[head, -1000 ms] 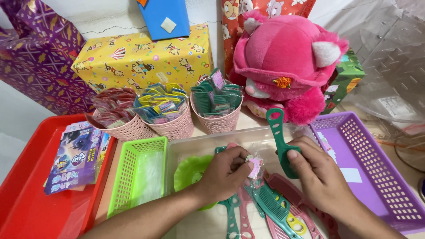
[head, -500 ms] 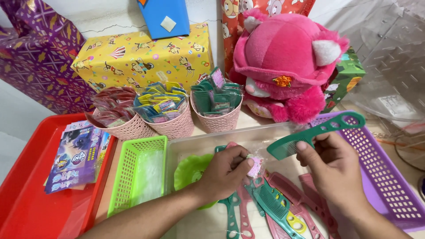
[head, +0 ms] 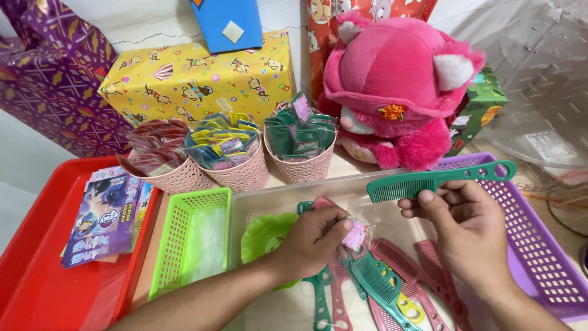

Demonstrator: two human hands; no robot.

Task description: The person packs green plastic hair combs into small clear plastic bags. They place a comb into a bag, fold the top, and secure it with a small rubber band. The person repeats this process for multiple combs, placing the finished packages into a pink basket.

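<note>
Green comb [head: 438, 179] held in right hand [head: 468, 227], pinched between thumb and fingers near the join of teeth and handle. Comb lies almost level, teeth pointing near, ringed handle end out to the right over the purple basket [head: 539, 257]. Left hand [head: 312, 240] closed on a small clear packet [head: 357, 233] with pink contents, thumb on top, held low over the clear tray [head: 269, 199].

Tray holds loose combs [head: 392, 288], pink and green, overlapping at near right, and a green bowl [head: 263, 236] at near left. Left of the tray: a green basket [head: 184, 245] with clear wrappers inside, then a red tray [head: 37, 288] with printed card packs. Far side: three pink cups [head: 245, 175] stuffed with packed items, wrapped boxes, a pink plush [head: 398, 86].

Judgement on handling: comb and packet are apart, so the two hands need to meet above the tray. The pinch sits well forward; a grip nearer the handle would likely free the toothed end. The packet looks thin and slippery, so a firm thumb hold suits it. Working close to the tray floor means a drop lands inside. Risk: the long handle end swings near the plush and the basket rim.
</note>
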